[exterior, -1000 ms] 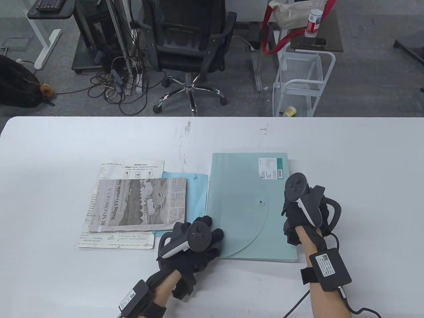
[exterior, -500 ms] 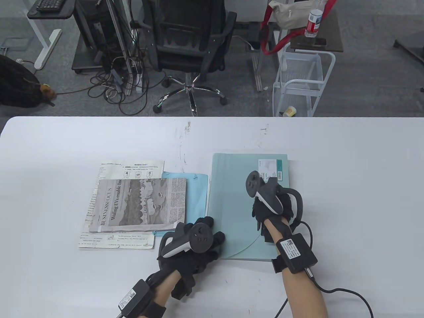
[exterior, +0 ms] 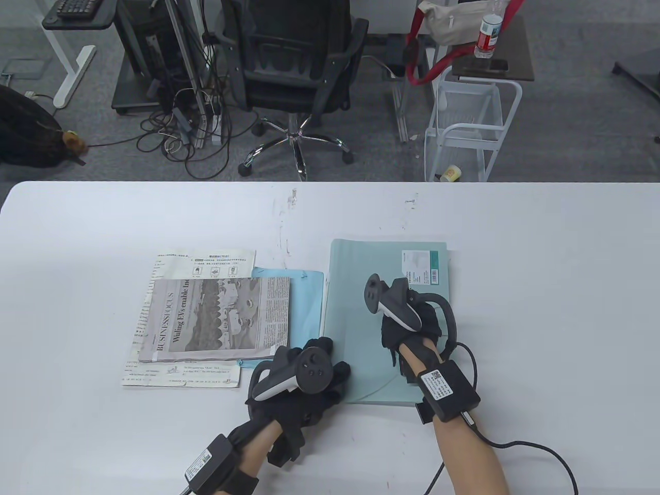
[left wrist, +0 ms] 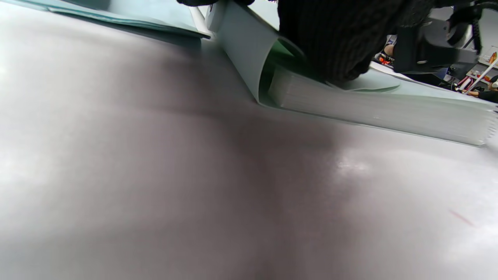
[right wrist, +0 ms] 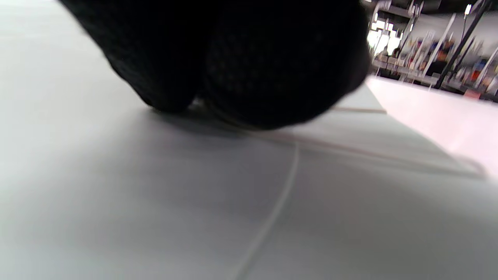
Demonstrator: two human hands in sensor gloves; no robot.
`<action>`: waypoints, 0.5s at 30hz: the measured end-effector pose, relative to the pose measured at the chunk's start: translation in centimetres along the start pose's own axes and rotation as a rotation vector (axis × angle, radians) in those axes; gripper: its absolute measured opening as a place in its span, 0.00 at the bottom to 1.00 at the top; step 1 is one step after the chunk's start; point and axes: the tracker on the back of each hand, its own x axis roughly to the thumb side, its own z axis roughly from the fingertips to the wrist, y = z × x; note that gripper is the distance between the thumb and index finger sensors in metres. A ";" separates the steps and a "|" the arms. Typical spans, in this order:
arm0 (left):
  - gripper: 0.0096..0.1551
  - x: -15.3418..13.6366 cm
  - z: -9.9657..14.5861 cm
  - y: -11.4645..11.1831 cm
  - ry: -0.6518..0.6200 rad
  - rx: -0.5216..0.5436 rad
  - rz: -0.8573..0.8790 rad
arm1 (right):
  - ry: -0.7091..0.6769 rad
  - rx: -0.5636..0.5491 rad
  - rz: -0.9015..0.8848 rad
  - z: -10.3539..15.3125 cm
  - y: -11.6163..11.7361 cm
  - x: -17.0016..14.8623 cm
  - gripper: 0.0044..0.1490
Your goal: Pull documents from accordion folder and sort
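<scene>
A light teal accordion folder point(exterior: 356, 289) lies flat and closed right of the table's middle. My left hand point(exterior: 330, 371) rests with spread fingers on its near left corner. In the left wrist view my fingers point(left wrist: 330, 42) press on the folder point(left wrist: 369, 109) beside the curled flap edge. My right hand point(exterior: 397, 335) is on the middle of the flap and covers the clasp button. In the right wrist view its bunched fingertips point(right wrist: 241, 58) touch the flap point(right wrist: 194, 194). A folded newspaper point(exterior: 216, 319) lies left of the folder on a blue sheet point(exterior: 307, 304) and a printed sheet point(exterior: 206, 260).
The white table point(exterior: 541, 309) is bare to the right of the folder and along its far side. A cable runs from my right wrist over the near edge. Beyond the table stand an office chair point(exterior: 294, 62) and a white cart point(exterior: 469, 129).
My right hand has moved left from the folder's right edge onto the middle of the flap, over the clasp button. The left hand and the papers have not moved.
</scene>
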 end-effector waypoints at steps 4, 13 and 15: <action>0.33 -0.1 0.1 0.0 -0.005 0.008 0.004 | 0.038 0.096 -0.138 -0.2 -0.7 -2.0 0.29; 0.34 -0.1 0.2 0.2 -0.003 0.008 0.020 | 0.108 -0.225 -0.319 6.3 -1.7 -7.5 0.41; 0.34 -0.1 0.2 0.3 -0.001 0.008 0.023 | 0.091 -0.285 -0.305 7.6 -1.2 -7.6 0.43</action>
